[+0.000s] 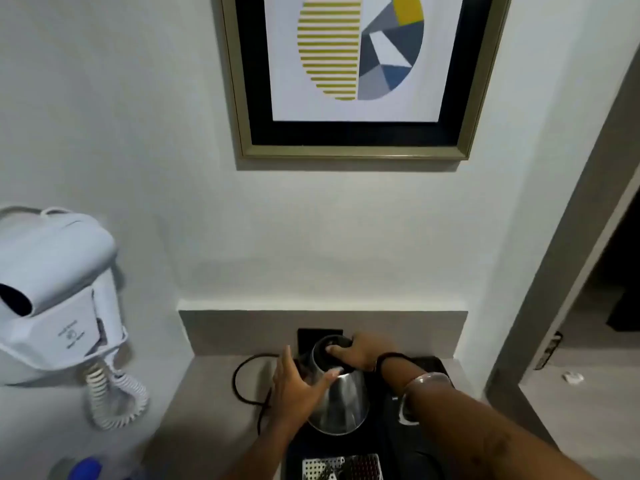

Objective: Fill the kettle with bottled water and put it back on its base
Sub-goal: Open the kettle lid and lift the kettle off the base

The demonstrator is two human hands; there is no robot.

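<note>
A perforated metal holder [343, 466] sits at the bottom edge of the view, at six o'clock from a steel kettle [337, 393] standing on a dark tray [434, 367] on a grey counter [204, 410]. The person's right hand [356, 351] curls over the black lid and upper handle at the kettle's twelve o'clock, fingers closed on it. The left hand [294, 386] lies flat and open against the kettle's nine o'clock flank, thumb across the steel, steadying rather than gripping. A black cord [242, 379] loops away at nine o'clock; the base under the kettle cannot be made out against the tray. At seven o'clock, low in the corner, a blue cap [85, 468] shows, probably the water bottle, though too little is visible to be sure. A wall-mounted hair dryer [52, 289] hangs at nine o'clock and a framed print [353, 74] at twelve.

The step in hand looks like the first: taking hold of the kettle, or opening its lid, before any water goes in. Next, the lid must come open and the bottle must be brought over, which likely frees the left hand for it.
</note>
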